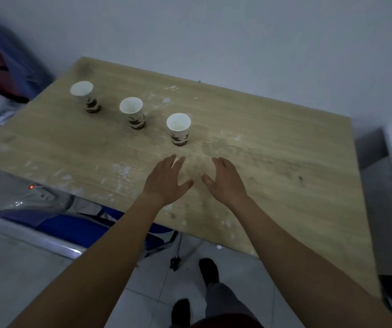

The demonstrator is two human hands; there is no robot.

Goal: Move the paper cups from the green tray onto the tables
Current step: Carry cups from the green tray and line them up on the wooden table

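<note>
- Wooden table (273,143): fills the centre of the frame; pale top smeared with white marks.
- Blue chair (72,227): lower left, chrome frame, partly under the table.
- Left hand (166,181), right hand (225,181): centre, side by side over the table, palms down, fingers spread and relaxed, holding nothing.
- Far paper cup (83,95), middle paper cup (133,112), near paper cup (179,129): upright on the table, in a diagonal row from upper left to centre; the near paper cup stands just beyond the left fingertips (173,159), untouched.
</note>
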